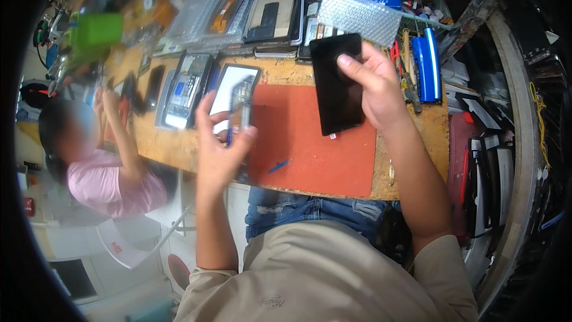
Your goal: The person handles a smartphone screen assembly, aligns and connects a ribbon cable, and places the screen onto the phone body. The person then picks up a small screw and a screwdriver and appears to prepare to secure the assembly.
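My right hand (pixel 381 92) grips a black, glossy phone screen (pixel 335 98) by its right edge, the thumb lying on its face. It is held up over a red-orange work mat (pixel 316 167). In my left hand (pixel 217 149) is a phone body (pixel 241 104), tilted nearly edge-on between thumb and fingers, with metallic parts showing on it. Most of its face is turned away from me. Behind it lies a white panel with a dark border (pixel 229 86) on the bench. A small blue strip (pixel 278 166) rests on the mat.
Opened phones (pixel 187 89) lie left of the mat. Stacked phone parts (pixel 271 12) and bubble wrap (pixel 360 15) fill the back. Pliers and other hand tools (pixel 408 71) lie beside a blue object (pixel 426 65) at right. A person in pink (pixel 116 182) works at the left.
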Tool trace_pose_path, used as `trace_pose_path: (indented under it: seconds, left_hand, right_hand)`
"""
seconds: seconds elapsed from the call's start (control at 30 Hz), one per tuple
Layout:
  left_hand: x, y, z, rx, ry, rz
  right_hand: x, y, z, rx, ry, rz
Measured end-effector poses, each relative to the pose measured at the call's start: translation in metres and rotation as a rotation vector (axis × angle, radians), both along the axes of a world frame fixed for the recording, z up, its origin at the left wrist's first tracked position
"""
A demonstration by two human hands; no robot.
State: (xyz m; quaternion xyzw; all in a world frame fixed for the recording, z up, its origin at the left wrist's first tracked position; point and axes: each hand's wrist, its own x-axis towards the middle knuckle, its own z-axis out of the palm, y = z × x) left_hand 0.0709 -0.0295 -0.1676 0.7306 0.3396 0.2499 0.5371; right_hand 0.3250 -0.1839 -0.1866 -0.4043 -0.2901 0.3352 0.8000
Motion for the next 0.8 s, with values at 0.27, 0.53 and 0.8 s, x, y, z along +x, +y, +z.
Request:
trace_pose_path:
  seconds: [0.27,0.53,0.8]
  left_hand:
    - [0.006,-0.064,-0.022,0.440,0.324,-0.086]
    - [-0.004,-0.080,-0.044,-0.128,-0.226,0.069]
    - [-0.025,-0.132,-0.041,-0.083,0.015,-0.251]
  right_hand:
    - [0.005,-0.001,0.003,0.059,0.084,-0.107]
    - [0.007,-0.003,0.006,0.079,0.104,-0.144]
    - [0.008,-0.005,0.007,0.072,0.094,-0.197]
